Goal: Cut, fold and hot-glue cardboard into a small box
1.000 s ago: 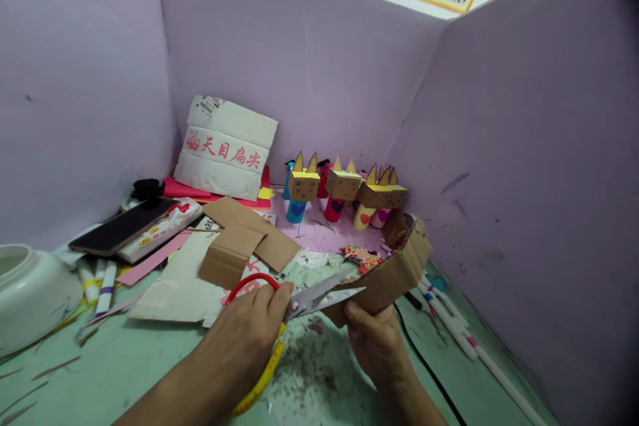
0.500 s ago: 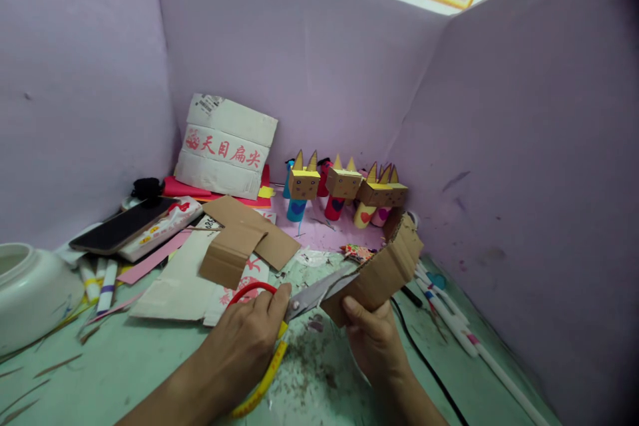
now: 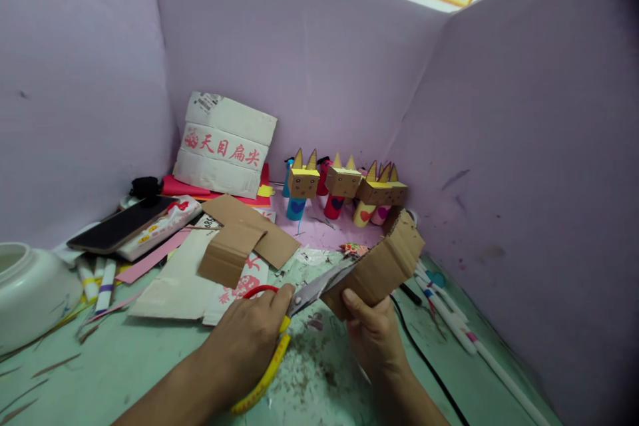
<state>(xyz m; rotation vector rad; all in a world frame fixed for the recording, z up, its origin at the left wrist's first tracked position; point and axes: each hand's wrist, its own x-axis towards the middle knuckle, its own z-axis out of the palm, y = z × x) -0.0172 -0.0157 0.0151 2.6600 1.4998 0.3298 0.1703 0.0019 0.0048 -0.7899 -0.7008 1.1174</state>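
Note:
My left hand (image 3: 249, 339) is closed on the scissors (image 3: 299, 299), which have one red and one yellow handle. Their blades point up and right and meet the left edge of a bent brown cardboard strip (image 3: 379, 269). With the thumb on its face, my right hand (image 3: 372, 333) grips that strip at its lower edge. Left of the scissors, brown cardboard pieces (image 3: 232, 253) lie over a flat white cardboard sheet (image 3: 172, 293). Part of the blades is hidden at the strip.
Small cardboard-headed figures with horns (image 3: 304, 186) stand at the back. A printed white cardboard (image 3: 224, 146) leans on the wall. At left are a white pot (image 3: 37, 299), a phone (image 3: 120, 223) and markers (image 3: 107, 286); a black cable (image 3: 424, 359) and white tubes (image 3: 454, 326) lie at right.
The scissor blades have moved a little and look more closed at the cardboard strip. My right hand and the strip have shifted slightly to the right.

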